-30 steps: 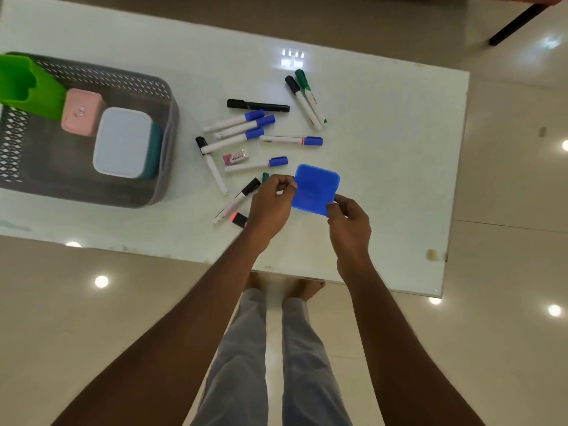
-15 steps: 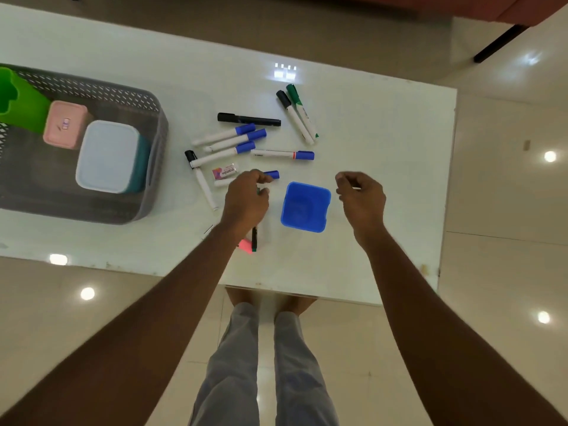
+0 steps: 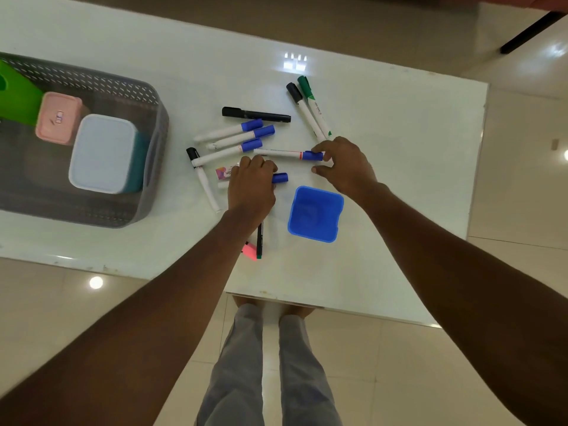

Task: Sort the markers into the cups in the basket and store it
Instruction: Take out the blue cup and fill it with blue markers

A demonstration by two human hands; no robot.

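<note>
Head view, looking down: a grey basket sits at the left of the white table and holds a green cup, a pink cup and a teal cup whose pale inside faces the camera. What lies in them cannot be made out. A blue cup stands upright on the table outside the basket, with nothing visible in it.

The left hand lies curled over a blue-capped marker, fingers closed round its barrel. The right hand has fingertips on the blue cap of another marker, thumb spread apart below it; whether it grips yet cannot be told.

More markers lie scattered between basket and hands, with a black one beyond and a pair to the right. A pink highlighter lies near the front edge. The table's right half is bare. Around it is glossy beige tiled floor.
</note>
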